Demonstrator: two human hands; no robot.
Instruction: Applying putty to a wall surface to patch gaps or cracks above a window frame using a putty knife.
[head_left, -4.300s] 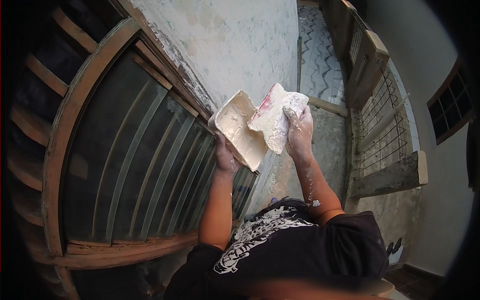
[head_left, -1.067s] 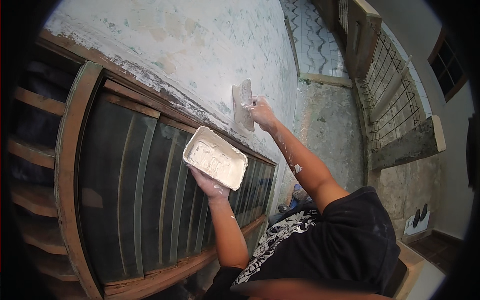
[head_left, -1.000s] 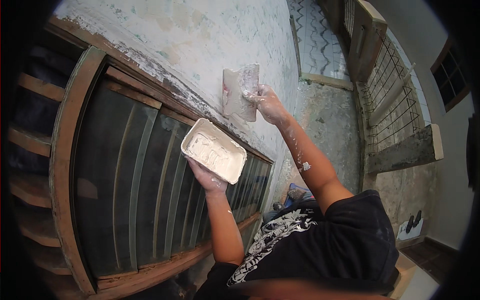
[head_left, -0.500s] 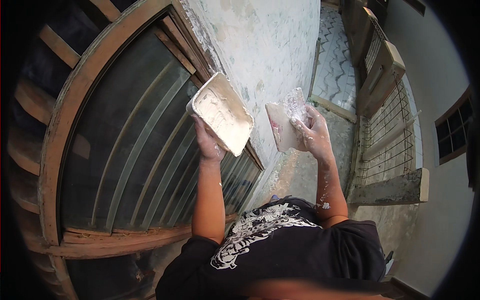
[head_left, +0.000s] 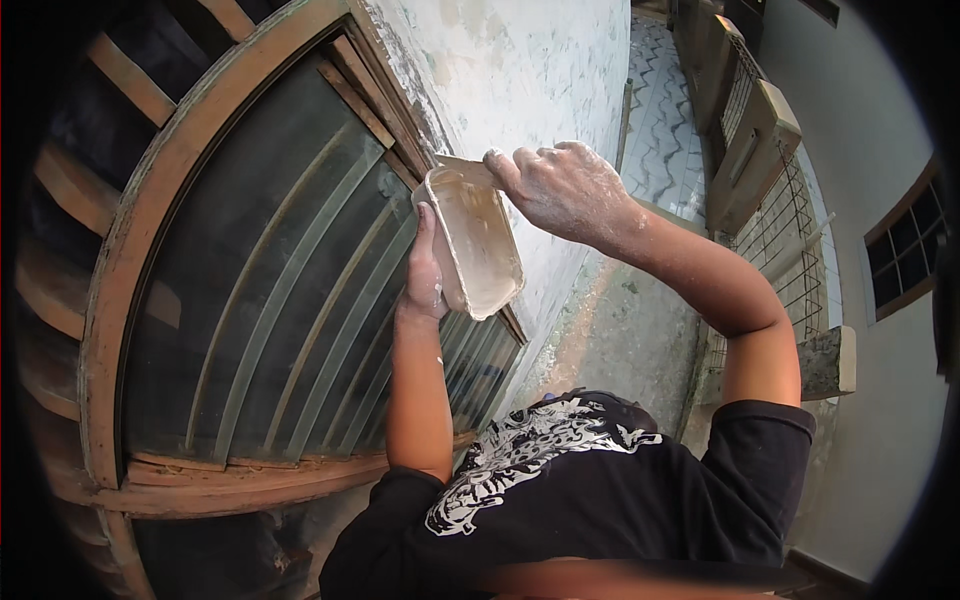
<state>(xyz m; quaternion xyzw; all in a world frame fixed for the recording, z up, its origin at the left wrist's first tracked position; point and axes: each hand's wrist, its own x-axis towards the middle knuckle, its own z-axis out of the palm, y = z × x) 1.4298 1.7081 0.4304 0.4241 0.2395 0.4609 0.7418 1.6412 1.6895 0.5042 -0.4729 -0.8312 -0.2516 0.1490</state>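
Note:
My left hand (head_left: 426, 272) is wrapped round the side of a whitish rectangular tub (head_left: 462, 255), held tilted so that its inside shows. Pale wall putty (head_left: 480, 225) coats the tub's inner walls. At the tub's far end, my right hand (head_left: 568, 190) grips a flat putty scraper (head_left: 466, 168), knuckles up, its plate seen nearly edge-on at the rim. White smears cover the fingers and wrist of my right hand. Whether the scraper touches the putty inside is hard to make out.
Close on the left is a wooden-framed window (head_left: 112, 330) with glass louvres. A patchy white wall (head_left: 520, 80) runs beside it. To the right are a low wall with a wire grille (head_left: 800, 210) and a grey building wall (head_left: 900, 110). Below lies a concrete floor (head_left: 640, 320).
My right hand has swung up and left, turning over and bringing the scraper from beside the tub to its far rim. The tub has shifted slightly right and turned, showing less putty.

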